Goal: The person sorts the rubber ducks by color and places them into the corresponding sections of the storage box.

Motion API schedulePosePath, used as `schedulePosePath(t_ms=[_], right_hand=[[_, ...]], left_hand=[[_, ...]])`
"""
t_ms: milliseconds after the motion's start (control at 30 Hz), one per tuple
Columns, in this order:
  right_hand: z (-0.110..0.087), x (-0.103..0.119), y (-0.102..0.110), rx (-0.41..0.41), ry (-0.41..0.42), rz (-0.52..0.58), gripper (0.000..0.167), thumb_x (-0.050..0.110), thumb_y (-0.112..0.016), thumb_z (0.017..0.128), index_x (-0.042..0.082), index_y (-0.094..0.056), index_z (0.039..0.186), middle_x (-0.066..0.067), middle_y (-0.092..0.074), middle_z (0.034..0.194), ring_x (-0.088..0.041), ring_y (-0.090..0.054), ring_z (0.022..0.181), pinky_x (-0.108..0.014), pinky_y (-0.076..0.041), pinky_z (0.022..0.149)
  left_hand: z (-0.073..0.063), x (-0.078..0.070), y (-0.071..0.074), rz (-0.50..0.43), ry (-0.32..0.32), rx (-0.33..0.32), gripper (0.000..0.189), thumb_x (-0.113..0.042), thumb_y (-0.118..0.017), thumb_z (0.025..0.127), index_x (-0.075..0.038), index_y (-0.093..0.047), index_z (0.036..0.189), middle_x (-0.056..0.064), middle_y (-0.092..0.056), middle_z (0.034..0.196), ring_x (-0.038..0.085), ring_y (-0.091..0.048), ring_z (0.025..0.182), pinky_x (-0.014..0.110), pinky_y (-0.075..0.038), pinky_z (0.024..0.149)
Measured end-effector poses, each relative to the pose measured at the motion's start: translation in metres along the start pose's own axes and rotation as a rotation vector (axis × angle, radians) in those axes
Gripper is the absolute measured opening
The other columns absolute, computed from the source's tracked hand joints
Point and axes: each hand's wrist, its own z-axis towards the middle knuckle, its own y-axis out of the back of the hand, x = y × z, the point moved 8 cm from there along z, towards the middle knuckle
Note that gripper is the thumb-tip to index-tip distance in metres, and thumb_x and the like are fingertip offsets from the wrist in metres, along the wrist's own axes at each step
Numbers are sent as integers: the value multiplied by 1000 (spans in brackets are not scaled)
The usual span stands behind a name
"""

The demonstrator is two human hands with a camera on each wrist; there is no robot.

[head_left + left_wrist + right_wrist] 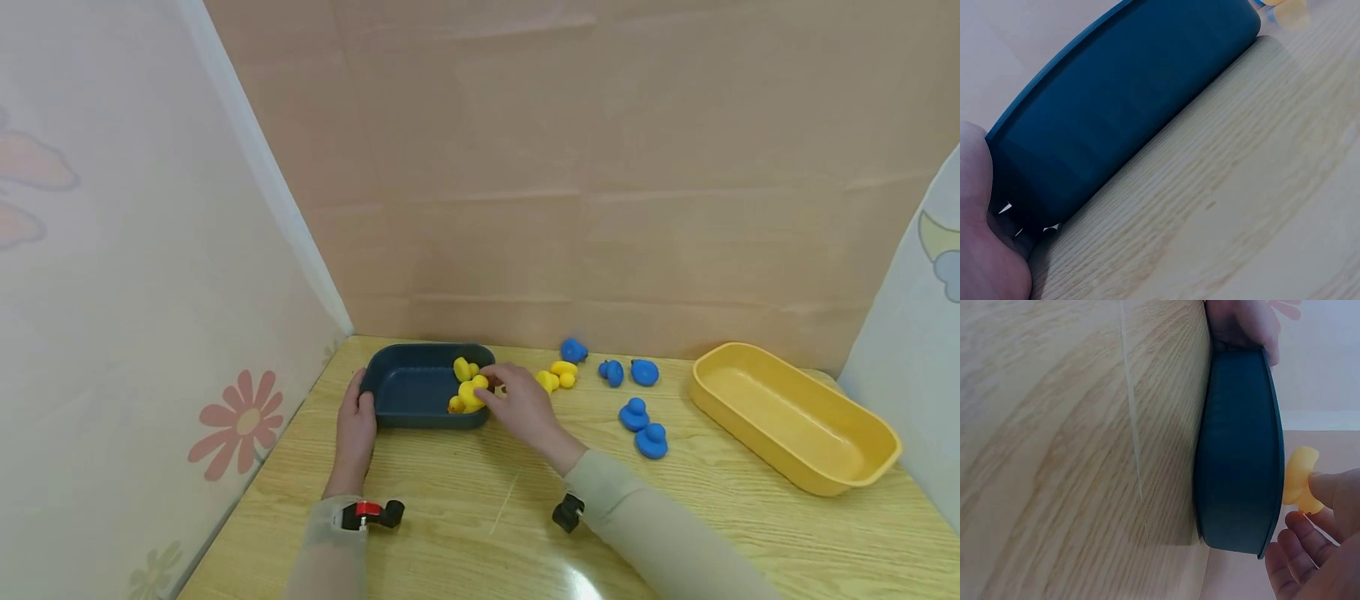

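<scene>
My left hand (356, 429) grips the left end of a dark blue tray (408, 421), thumb near its rim; the left wrist view shows the tray's long side wall (1129, 94) standing on the table. Over the tray's right end, my right hand (522, 406) pinches a yellow rubber duck (472, 392). In the right wrist view that duck (1300, 475) shows above the rim, between thumb and fingers. Another yellow duck (465, 369) lies inside the tray, and a further duck head (455, 406) shows by the front wall, partly hidden.
Just right of the tray, yellow ducks (566, 372) lie on the wooden table (465, 517). Several blue ducks (634, 413) are scattered farther right. A yellow tray (795, 425) stands at the right. A brown papered wall (525, 208) closes off the back.
</scene>
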Motion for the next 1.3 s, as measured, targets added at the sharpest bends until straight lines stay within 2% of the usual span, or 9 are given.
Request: schedulePosePath(t_ms=[300,500,800,1000,1200,1300], right_hand=[[3,5,-7,4,12,-26,34,28,-80,105,11,-77,134,-2,-78,124,-31,-68,112,-45,-58,91],[4,7,-11,13,21,-57,37,31,-78,106,10,-76,137,-3,-78,130,-30,-67,120,-46,-58,98],[5,9,-12,9,-1,-49,38,32,-77,106,11,-76,138,-3,-77,132,-28,-66,122,-46,-57,102],[6,16,-13,18,17,-35,37,31,-77,107,10,-76,137,-3,-78,130,-28,-67,119,-47,-58,100],[6,18,-19,44,34,-67,35,29,-78,106,9,-78,134,-4,-78,128,-27,-67,112,-44,-59,93],[7,18,-22,50,51,-87,32,27,-80,105,10,-79,132,-4,-79,126,-28,-67,111,-46,-57,94]], left_hand=[[1,-1,0,8,4,-3,59,-22,-36,117,-15,-33,175,7,-26,181,33,-19,168,58,-19,134],[-1,-1,1,8,27,-7,59,-22,-36,116,-17,-34,175,8,-27,181,33,-19,168,57,-18,134],[-1,-3,1,4,26,1,59,-24,-35,117,-19,-32,176,9,-25,181,34,-18,168,59,-19,133],[-1,-1,1,-5,15,3,59,-23,-35,117,-20,-31,176,7,-25,182,32,-18,168,58,-18,133],[0,1,0,10,18,8,59,-26,-34,118,-22,-31,177,4,-25,181,30,-18,168,57,-18,134],[0,0,1,23,12,2,59,-27,-34,117,-20,-31,176,4,-25,181,30,-19,168,56,-18,134]])
